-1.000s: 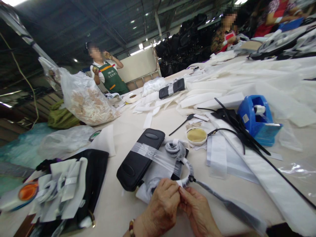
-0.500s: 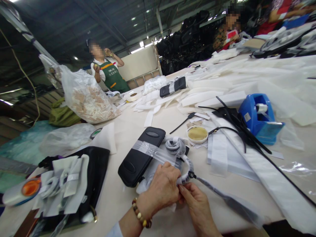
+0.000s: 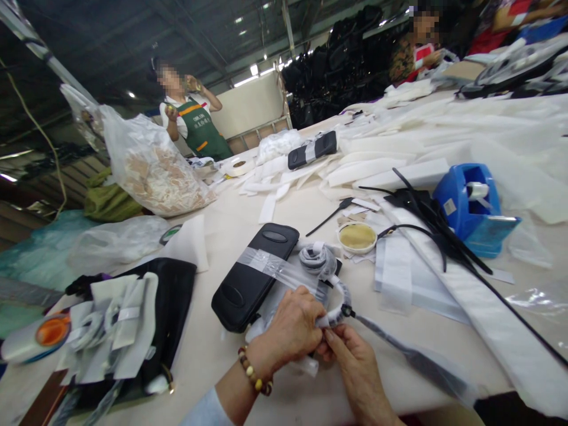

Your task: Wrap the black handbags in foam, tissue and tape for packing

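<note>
A strap (image 3: 341, 296) in grey and white wrapping curves around at the middle of the head view, its upper part coiled. My left hand (image 3: 290, 322), with a beaded bracelet at the wrist, is closed on the strap's lower end. Thumb and fingers of my right hand (image 3: 355, 364) pinch that same end from the right; the fingertips partly hide it. Close behind my left hand lies a black padded piece (image 3: 257, 275) with two oval insets, banded by clear film (image 3: 270, 267). From the strap's buckle, a plastic-sleeved length (image 3: 412, 355) runs toward the lower right.
A blue tape dispenser (image 3: 470, 207), black straps (image 3: 412, 219) and a round tub (image 3: 357, 236) lie to the right. On the left are a black bag (image 3: 177, 296) with wrapped parts and a tape roll (image 3: 53, 331). A co-worker in a green apron (image 3: 202, 133) stands behind.
The view has shifted slightly. Both hands stay at the strap's lower end with nearly the same grip. A bit of clear film shows below my left hand now.
</note>
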{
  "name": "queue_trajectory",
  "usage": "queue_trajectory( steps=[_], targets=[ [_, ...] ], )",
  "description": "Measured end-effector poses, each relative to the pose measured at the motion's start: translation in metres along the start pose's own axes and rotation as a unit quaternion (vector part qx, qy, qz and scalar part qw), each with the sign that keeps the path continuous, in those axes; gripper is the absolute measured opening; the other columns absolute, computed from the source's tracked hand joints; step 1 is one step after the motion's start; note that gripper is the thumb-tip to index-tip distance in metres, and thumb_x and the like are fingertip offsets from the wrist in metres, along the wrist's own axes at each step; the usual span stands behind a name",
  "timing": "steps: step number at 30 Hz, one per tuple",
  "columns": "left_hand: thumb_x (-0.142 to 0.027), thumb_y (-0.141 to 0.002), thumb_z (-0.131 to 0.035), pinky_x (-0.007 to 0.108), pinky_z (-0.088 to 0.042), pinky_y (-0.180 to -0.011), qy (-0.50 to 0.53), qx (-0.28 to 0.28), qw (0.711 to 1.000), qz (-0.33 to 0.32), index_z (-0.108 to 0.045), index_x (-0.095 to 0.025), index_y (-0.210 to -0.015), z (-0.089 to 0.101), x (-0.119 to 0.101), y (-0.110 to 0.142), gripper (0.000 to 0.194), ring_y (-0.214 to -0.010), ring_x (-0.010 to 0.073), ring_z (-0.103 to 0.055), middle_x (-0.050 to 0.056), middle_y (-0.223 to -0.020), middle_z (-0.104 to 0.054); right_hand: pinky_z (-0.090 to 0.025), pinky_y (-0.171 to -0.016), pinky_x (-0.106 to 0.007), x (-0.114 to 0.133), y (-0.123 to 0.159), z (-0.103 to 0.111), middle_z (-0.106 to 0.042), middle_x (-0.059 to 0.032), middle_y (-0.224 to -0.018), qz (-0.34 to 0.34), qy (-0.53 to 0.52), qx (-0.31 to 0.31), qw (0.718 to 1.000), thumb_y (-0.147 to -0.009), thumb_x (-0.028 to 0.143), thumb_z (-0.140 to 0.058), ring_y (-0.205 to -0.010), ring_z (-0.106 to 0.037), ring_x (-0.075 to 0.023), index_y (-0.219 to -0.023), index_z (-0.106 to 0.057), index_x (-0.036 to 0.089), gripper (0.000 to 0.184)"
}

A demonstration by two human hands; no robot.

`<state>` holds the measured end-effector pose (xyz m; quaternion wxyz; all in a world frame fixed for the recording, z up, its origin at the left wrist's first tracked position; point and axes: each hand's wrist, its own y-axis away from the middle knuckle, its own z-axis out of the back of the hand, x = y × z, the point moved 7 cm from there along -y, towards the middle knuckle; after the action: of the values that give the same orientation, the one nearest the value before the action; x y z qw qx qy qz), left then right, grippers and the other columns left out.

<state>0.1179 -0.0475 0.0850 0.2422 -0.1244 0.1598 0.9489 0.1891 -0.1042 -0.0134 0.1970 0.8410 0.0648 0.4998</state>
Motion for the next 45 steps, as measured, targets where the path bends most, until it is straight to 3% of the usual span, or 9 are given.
queue_trajectory(
  steps=[8, 24, 38, 45],
  targets=[
    [-0.016, -0.064, -0.058, 0.028, -0.036, -0.070, 0.023, -0.004, 0.999, 0.029, -0.070, -0.018, -0.076, -0.002, 0.005, -0.002, 0.017, -0.082, 0.0187, -0.053, 0.005, -0.077, -0.066, -0.043, -0.055, -0.024, -0.002, 0.001, 0.001, -0.064, -0.0017, -0.059, -0.003, -0.008, 0.007, 1.000, -0.057, 0.061, -0.073, -0.057, -0.054, -0.0133, -0.070, -0.063, 0.015, 0.048],
    [-0.018, -0.067, -0.058, 0.028, -0.041, -0.075, 0.033, -0.020, 0.999, 0.024, -0.070, -0.020, -0.082, -0.005, 0.008, -0.001, 0.019, -0.083, 0.0183, -0.055, 0.002, -0.080, -0.066, -0.041, -0.053, -0.024, -0.004, 0.002, 0.000, -0.062, -0.0011, -0.056, -0.010, -0.031, 0.014, 0.999, -0.058, 0.055, -0.075, -0.053, -0.053, -0.0134, -0.067, -0.062, 0.016, 0.042],
    [-0.015, -0.071, -0.056, 0.032, -0.038, -0.073, -0.022, -0.057, 0.998, -0.014, -0.067, -0.018, -0.075, -0.013, 0.003, 0.003, 0.011, -0.084, 0.0204, -0.054, 0.004, -0.079, -0.066, -0.040, -0.050, -0.026, -0.004, 0.004, 0.000, -0.060, -0.0014, -0.053, -0.052, -0.010, -0.010, 0.999, -0.054, 0.051, -0.072, -0.050, -0.051, -0.0146, -0.063, -0.059, 0.017, 0.038],
    [-0.012, -0.077, -0.052, 0.033, -0.037, -0.072, -0.067, -0.090, 0.993, -0.046, -0.063, -0.017, -0.072, -0.022, -0.001, 0.007, 0.014, -0.082, 0.0206, -0.052, 0.005, -0.077, -0.063, -0.036, -0.046, -0.026, -0.004, 0.005, -0.001, -0.054, 0.0014, -0.049, -0.038, 0.029, -0.022, 0.999, -0.062, 0.047, -0.063, -0.046, -0.046, -0.0133, -0.058, -0.053, 0.021, 0.029]
  ],
)
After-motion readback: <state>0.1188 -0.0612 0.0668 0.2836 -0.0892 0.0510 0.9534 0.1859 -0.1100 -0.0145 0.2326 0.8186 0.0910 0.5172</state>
